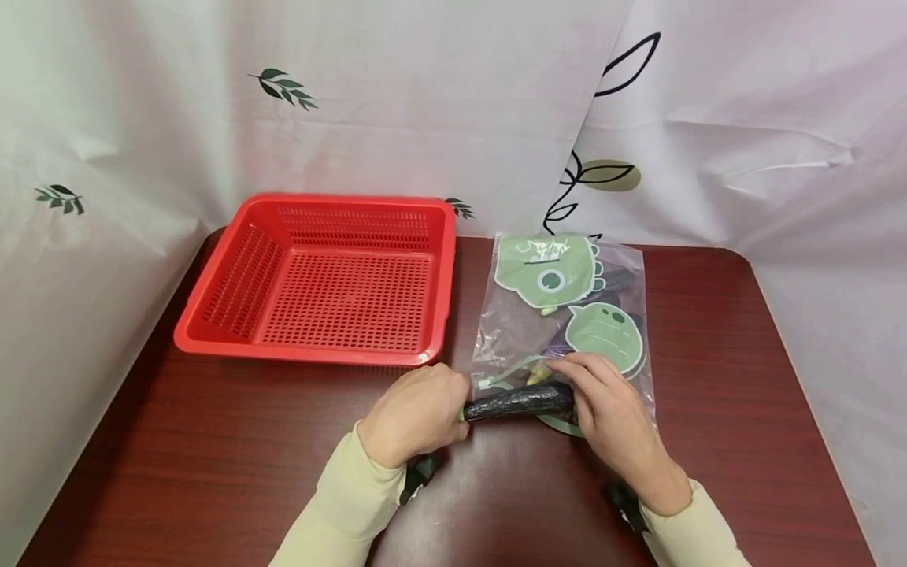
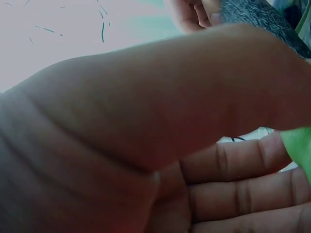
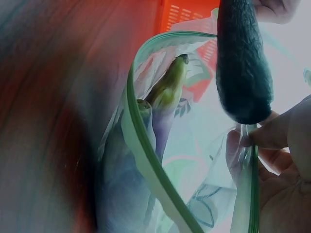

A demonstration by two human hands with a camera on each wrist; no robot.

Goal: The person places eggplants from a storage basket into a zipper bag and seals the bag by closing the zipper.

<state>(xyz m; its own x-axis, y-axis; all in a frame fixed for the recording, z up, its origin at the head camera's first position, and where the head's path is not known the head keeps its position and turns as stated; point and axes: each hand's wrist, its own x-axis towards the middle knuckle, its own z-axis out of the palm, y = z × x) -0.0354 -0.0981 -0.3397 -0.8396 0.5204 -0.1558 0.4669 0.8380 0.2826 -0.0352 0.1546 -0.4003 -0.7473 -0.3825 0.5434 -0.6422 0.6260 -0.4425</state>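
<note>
In the head view, my left hand (image 1: 418,409) pinches the bright green end of a long black vegetable (image 1: 520,401) with glossy, creased skin; its kind is unclear. The vegetable lies level across the mouth of a clear zip bag (image 1: 489,339) printed with green cartoon shapes. My right hand (image 1: 612,409) pinches one edge of the bag's green zip strip (image 3: 252,174), just under the vegetable's far tip. The bag mouth gapes in the right wrist view, with a purple eggplant (image 3: 167,92) with a yellow-green top and another dark, rounded vegetable (image 3: 126,160) showing inside.
A red perforated plastic basket (image 1: 432,346) stands at the back left of the dark reddish wooden table (image 1: 730,394). Pale curtains (image 1: 397,118) with leaf prints hang behind and along both sides. No vegetables show in the basket.
</note>
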